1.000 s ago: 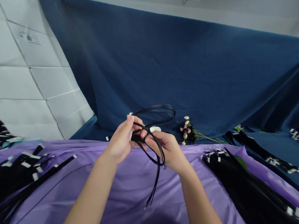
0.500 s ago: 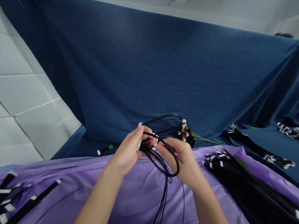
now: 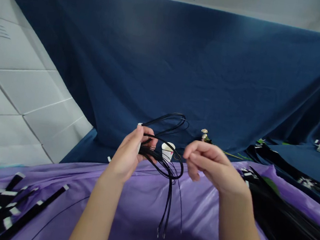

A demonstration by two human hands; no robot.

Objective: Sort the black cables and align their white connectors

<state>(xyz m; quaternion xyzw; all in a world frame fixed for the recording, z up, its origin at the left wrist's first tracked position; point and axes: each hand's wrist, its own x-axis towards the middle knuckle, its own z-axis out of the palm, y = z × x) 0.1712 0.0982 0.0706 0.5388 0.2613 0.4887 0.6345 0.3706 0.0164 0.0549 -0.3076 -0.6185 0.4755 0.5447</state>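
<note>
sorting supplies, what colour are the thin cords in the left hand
Black: the looped cords, pinched in the left hand, show best in the head view.

Left hand [image 3: 129,153] pinching a looped bundle of black cables [image 3: 164,151] over purple cloth [image 3: 137,217], loose ends dangling down. Right hand [image 3: 212,166] just beside, fingers curled, touching nothing. More black strips [image 3: 287,219] off right, blue drape [image 3: 183,68] behind

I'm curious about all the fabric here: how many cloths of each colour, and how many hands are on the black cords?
Dark blue cloth: 1
Purple cloth: 1
Cloths in total: 2
Hands gripping the black cords: 1, the left hand; the right hand is off them.
</note>
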